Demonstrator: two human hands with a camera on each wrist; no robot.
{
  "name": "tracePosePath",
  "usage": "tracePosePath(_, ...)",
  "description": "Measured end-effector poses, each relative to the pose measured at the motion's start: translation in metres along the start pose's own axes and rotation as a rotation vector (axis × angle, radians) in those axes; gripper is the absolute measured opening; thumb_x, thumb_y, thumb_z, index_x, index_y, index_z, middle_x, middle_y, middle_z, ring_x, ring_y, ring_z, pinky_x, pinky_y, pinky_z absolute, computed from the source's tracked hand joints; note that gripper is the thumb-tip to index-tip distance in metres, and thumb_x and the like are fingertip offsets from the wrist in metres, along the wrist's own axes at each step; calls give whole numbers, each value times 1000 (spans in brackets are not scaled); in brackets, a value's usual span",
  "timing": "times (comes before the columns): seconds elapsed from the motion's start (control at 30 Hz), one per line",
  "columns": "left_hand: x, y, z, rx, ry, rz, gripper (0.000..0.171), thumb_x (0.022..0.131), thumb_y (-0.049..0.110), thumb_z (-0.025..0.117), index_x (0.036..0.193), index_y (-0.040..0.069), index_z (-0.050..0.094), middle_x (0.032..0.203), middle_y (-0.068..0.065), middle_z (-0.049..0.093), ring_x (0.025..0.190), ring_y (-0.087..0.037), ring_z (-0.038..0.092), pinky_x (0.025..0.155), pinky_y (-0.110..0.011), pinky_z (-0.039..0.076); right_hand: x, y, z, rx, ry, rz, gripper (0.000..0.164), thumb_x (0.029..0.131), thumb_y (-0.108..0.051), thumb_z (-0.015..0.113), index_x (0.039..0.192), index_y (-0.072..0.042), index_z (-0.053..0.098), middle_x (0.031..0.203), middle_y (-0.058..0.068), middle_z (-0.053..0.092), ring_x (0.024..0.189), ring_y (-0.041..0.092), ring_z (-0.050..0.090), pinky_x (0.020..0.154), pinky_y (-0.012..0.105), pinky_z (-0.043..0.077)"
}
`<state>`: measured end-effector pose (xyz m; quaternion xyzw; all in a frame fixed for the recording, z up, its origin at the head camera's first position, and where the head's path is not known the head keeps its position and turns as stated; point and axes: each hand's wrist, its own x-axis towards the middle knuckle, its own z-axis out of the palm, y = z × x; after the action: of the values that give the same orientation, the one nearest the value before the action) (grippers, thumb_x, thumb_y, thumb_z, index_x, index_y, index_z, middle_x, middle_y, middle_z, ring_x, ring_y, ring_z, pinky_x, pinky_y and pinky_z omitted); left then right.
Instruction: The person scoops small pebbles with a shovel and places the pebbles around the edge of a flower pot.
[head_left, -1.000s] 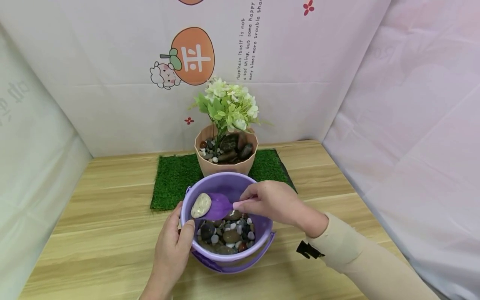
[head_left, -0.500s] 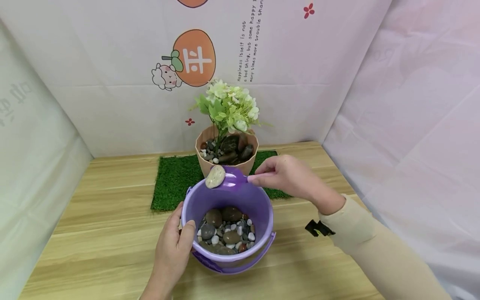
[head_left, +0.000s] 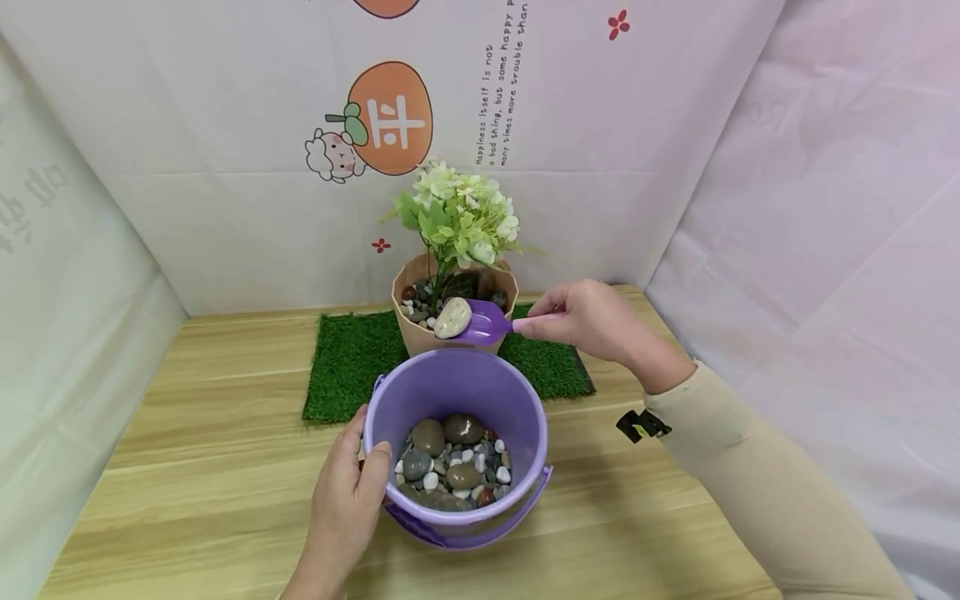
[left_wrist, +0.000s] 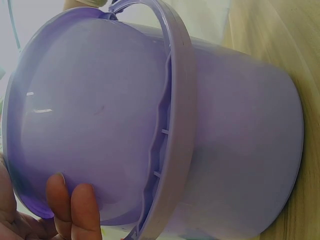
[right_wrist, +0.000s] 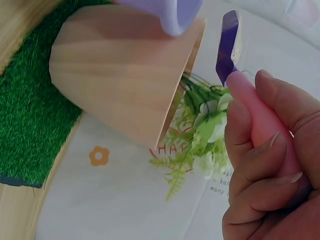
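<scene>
My right hand [head_left: 600, 323] grips the pink handle of a small purple shovel [head_left: 489, 322]. A pale, speckled stone [head_left: 453, 318] lies on the front of the shovel's blade. Blade and stone overlap the front rim of a peach flowerpot [head_left: 417, 333]; in the right wrist view the blade [right_wrist: 228, 42] stands beyond the pot's mouth. With its thumb over the rim, my left hand [head_left: 347, 492] holds the left side of a purple bucket [head_left: 457, 379]. Brown, grey and white stones [head_left: 463, 475] cover the bucket's bottom. Two fingertips [left_wrist: 58, 195] show against the bucket's wall in the left wrist view.
White-green flowers [head_left: 465, 212] rise from the pot, which also contains stones. A green turf mat [head_left: 345, 367] lies beneath the pot on the wooden table [head_left: 202, 467]. The bucket's handle [head_left: 487, 540] hangs down in front. Printed cloth [head_left: 570, 117] surrounds the table.
My right hand has lifted the shovel with the pale stone out of the bucket and carried it away from me to the pot's rim. My left hand has stayed at the bucket.
</scene>
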<state>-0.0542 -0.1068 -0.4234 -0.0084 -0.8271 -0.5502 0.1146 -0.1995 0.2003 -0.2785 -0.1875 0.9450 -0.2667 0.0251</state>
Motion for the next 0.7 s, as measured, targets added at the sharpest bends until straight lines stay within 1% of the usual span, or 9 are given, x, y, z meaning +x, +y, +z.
tracePosePath(0.1,0,-1,0,-6,2,7,52,107,17,51,156,0,44,165,-17,39,147,-37,44,114,-44,47,4,3,-3,-25,-6,9,33,94,-52,74,102,-22,83,99,-5,79,90,14,70,79,37,60)
tracePosePath(0.17,0,-1,0,-6,4,10,52,107,17,51,156,0,45,165,-18,39,148,-38,43,115,-45,46,6,5,-5,-47,-12,22,35,94,-56,72,104,-23,82,103,-6,79,93,14,71,80,38,61)
tracePosePath(0.33,0,-1,1,1,4,2,52,107,18,51,156,2,44,165,-17,39,151,-37,39,122,-49,38,14,10,-9,-91,-12,62,39,92,-61,71,105,-26,82,107,-5,78,96,16,72,80,40,61)
tracePosePath(0.43,0,-1,1,6,7,-3,52,107,18,50,156,2,44,165,-16,39,151,-37,39,124,-51,35,19,13,-10,-91,-12,69,40,92,-61,72,105,-24,82,106,-3,79,96,18,71,80,40,59)
tracePosePath(0.53,0,-1,1,6,7,-2,52,108,19,50,156,2,44,165,-16,39,151,-36,39,124,-52,36,23,15,-11,-89,-12,67,40,92,-59,73,104,-22,82,104,-3,79,94,19,69,78,39,58)
tracePosePath(0.7,0,0,0,0,2,3,52,108,19,50,156,1,44,165,-17,38,150,-37,40,122,-49,38,30,17,-10,-98,-9,78,34,92,-56,74,101,-24,81,100,-5,78,92,19,67,75,38,56)
